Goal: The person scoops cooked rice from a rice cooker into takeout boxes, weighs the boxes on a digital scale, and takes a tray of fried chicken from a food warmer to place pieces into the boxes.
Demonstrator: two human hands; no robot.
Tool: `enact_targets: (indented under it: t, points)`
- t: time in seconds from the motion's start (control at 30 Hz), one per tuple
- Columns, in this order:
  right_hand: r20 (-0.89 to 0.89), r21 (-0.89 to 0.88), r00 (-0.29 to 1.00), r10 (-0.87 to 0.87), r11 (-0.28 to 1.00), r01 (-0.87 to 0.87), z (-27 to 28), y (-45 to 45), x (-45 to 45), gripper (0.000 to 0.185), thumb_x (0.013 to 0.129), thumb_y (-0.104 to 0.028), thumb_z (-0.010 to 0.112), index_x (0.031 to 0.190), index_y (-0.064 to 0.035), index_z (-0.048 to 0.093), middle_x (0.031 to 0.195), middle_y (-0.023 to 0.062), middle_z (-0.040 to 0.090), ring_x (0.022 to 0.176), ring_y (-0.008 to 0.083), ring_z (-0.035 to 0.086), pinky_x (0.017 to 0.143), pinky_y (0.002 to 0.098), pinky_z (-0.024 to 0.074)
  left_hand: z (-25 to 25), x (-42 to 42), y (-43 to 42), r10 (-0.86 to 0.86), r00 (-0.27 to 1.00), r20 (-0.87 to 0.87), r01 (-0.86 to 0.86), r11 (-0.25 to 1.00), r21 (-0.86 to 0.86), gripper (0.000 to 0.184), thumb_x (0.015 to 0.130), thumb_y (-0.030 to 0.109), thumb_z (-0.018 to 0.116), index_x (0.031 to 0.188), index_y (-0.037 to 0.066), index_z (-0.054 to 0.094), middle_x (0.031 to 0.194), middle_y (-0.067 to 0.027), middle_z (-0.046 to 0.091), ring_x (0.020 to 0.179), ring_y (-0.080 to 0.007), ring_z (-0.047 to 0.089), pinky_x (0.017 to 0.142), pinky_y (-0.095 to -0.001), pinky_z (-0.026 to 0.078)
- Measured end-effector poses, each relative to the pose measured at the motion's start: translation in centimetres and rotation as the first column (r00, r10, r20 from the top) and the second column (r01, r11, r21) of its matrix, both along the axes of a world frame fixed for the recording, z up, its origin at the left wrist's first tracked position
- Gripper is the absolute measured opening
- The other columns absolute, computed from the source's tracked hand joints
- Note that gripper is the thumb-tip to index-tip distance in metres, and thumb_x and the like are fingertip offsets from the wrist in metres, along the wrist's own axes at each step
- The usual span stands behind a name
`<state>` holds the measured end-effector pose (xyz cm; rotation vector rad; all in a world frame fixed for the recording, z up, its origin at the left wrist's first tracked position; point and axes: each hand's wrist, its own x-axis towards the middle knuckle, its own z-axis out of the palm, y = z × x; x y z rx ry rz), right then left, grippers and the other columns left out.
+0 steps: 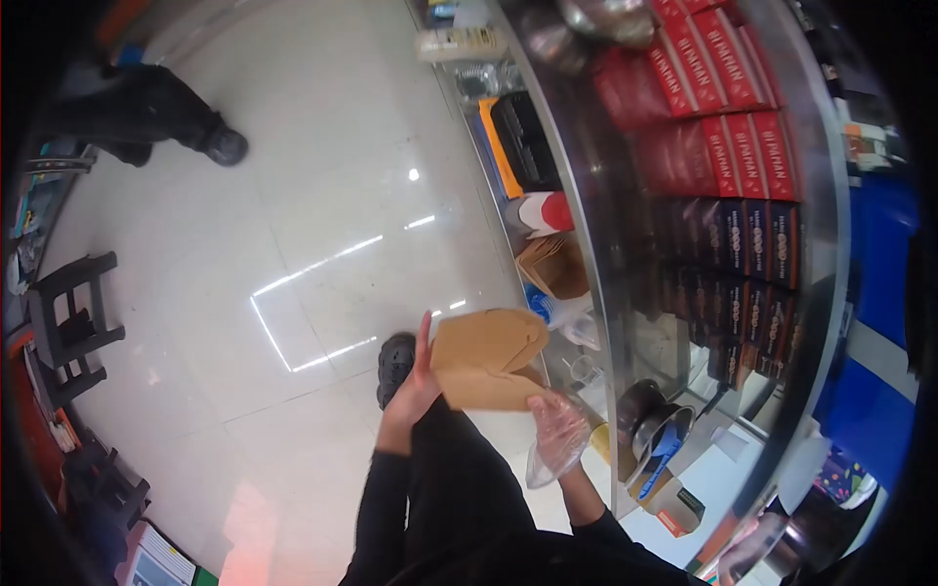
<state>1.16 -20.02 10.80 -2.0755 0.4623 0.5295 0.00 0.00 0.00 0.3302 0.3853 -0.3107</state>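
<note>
A brown paper takeaway box (484, 359) is held between my two hands, in front of my legs and over the tiled floor. Its folded flaps show at the upper right, with a gap between them. My left hand (418, 383) is bare and grips the box's left side, one finger stretched up along the edge. My right hand (560, 430), in a clear plastic glove, pinches the lower right corner. The far side of the box and the fingers behind it are hidden.
A glass-topped counter (598, 322) runs along my right, with red packs (723, 73) and dark boxes (762, 239) inside. More brown takeaway boxes (555, 266) sit on its near shelf. Black stools (73, 308) stand at left. Another person's leg (171, 107) shows at upper left.
</note>
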Motion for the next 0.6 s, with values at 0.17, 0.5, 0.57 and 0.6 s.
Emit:
enact_targets:
  t: [0.17,0.5,0.57,0.6]
  points:
    - [-0.164,0.386,0.986,-0.025,0.918,0.087,14.2,3.8,-0.4,0.03,0.09,-0.024,0.064,0.103,0.0023,0.065,0.087,0.0042,0.066,0.081,0.0124,0.061,0.072,0.0279,0.0495,20.3,-1.0,6.8,-0.313,0.949,0.031,0.226,0.749,0.623,0.115,0.074,0.012,0.078,0.149,0.017,-0.008,0.147,-0.0158,0.025,0.135,-0.0279,0.029,0.108,-0.0422,0.029]
    - [-0.274,0.715,0.907,-0.32,0.563,0.415,31.0,-0.3,-5.5,0.039,0.093,-0.028,0.058,0.118,0.0016,0.057,0.106,0.0078,0.064,0.096,0.0155,0.063,0.084,0.0306,0.0506,39.1,-4.4,13.4,-0.47,0.879,0.074,0.284,0.644,0.71,0.095,0.075,0.014,0.075,0.146,0.013,0.011,0.136,-0.0137,0.038,0.12,-0.0302,0.048,0.097,-0.0461,0.044]
    - [-0.334,0.707,0.891,-0.306,0.544,0.452,34.6,-3.4,-7.2,0.041,0.091,-0.031,0.061,0.116,0.0001,0.058,0.106,0.0074,0.065,0.095,0.015,0.063,0.082,0.0313,0.0508,31.3,-8.5,18.3,-0.181,0.982,-0.056,0.184,0.981,0.059,0.089,0.076,0.021,0.072,0.144,0.015,0.017,0.136,-0.0131,0.038,0.12,-0.0321,0.047,0.096,-0.0481,0.045]
    - [-0.284,0.709,0.905,-0.316,0.566,0.42,35.1,-4.9,-8.4,0.041,0.09,-0.032,0.062,0.115,-0.0001,0.058,0.105,0.0073,0.065,0.095,0.0146,0.063,0.082,0.031,0.0508,30.8,-7.4,17.7,-0.353,0.917,-0.185,0.395,0.87,0.294,0.09,0.072,0.028,0.075,0.143,0.015,0.02,0.137,-0.0135,0.038,0.121,-0.0332,0.047,0.094,-0.0487,0.046]
